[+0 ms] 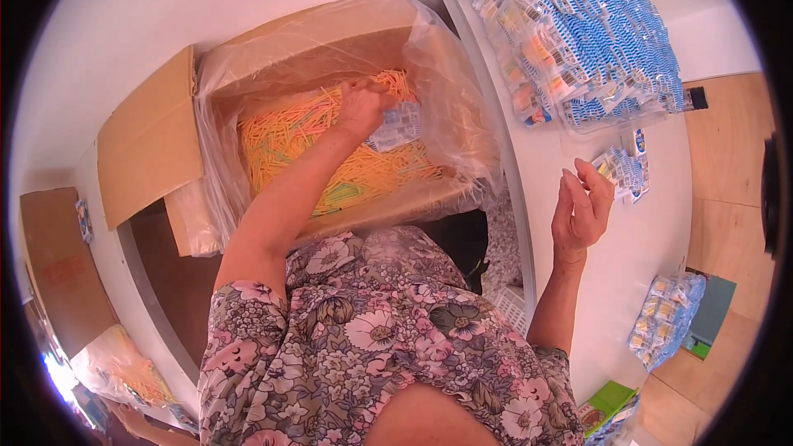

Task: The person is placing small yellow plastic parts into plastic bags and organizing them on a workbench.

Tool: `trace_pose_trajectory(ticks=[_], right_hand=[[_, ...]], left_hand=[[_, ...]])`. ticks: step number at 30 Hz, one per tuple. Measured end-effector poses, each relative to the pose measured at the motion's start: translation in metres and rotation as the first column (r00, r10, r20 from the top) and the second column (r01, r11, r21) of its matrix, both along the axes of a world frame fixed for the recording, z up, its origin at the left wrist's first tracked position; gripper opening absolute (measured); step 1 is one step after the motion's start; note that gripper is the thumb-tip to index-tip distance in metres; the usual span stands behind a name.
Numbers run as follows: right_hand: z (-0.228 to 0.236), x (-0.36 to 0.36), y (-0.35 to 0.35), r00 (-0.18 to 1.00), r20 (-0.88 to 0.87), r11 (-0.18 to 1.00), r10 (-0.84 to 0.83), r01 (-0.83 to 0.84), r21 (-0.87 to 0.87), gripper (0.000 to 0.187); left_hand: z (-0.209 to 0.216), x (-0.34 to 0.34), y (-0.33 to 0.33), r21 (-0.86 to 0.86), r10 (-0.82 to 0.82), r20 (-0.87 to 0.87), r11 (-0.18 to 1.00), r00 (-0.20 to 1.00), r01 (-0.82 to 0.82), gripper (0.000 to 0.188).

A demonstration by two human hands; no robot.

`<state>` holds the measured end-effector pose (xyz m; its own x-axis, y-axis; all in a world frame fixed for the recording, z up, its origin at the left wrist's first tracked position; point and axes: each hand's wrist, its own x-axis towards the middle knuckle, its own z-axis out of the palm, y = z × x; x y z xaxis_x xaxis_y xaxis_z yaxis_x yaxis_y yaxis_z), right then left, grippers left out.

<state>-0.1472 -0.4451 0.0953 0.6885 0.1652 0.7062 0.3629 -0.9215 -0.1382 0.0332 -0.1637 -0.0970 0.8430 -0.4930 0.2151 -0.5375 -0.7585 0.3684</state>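
Observation:
My left hand point(363, 107) is down inside a cardboard box point(330, 33), with its fingers curled over a heap of thin sticks point(297, 149). The sticks are mostly orange-yellow, some pink or green. Whatever those fingers hold is hidden. Beside this hand, a clear and pale blue plastic packet point(398, 125) lies on the sticks. My right hand point(582, 208) is raised over the white table point(553, 149), fingers stretched and apart, holding nothing. Just beyond it lie a few small blue-and-white packets point(621, 170).
Clear plastic lining point(450, 83) hangs over the box's walls. A large pile of blue-and-white packets point(603, 33) fills a clear tub at the far right. More bundled packets point(665, 318) and a green box point(607, 407) are at the near right. A bag of sticks point(124, 363) sits at the left.

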Motion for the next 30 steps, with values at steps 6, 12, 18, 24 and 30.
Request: trace_pose_trajectory(ticks=[6,12,18,24,30], right_hand=[[0.001,0.039,0.077,0.98,-0.13,0.984,0.151,-0.136,0.115,0.022],[-0.036,0.113,0.14,0.694,-0.602,0.863,0.396,-0.057,0.503,0.02],[-0.089,0.134,0.192,0.241,-0.777,0.8,0.582,-0.343,0.492,0.016],[-0.162,0.111,0.249,0.086,-0.971,0.534,0.223,-0.844,0.048,0.011],[-0.185,0.097,0.253,0.022,-0.982,0.589,0.19,-0.802,0.096,0.016]], left_hand=[[0.06,-0.008,0.019,-0.468,-0.18,-0.351,0.884,0.919,-0.006,0.008],[0.135,-0.04,0.055,-0.795,-0.523,-0.502,0.593,0.689,-0.129,0.011],[0.106,-0.038,0.12,-0.629,-0.089,-0.388,0.753,0.917,-0.193,0.011],[0.077,-0.031,0.139,-0.794,0.111,-0.42,0.436,0.9,-0.424,0.013],[0.082,-0.023,0.129,-0.848,0.098,-0.433,0.294,0.896,-0.442,0.013]])
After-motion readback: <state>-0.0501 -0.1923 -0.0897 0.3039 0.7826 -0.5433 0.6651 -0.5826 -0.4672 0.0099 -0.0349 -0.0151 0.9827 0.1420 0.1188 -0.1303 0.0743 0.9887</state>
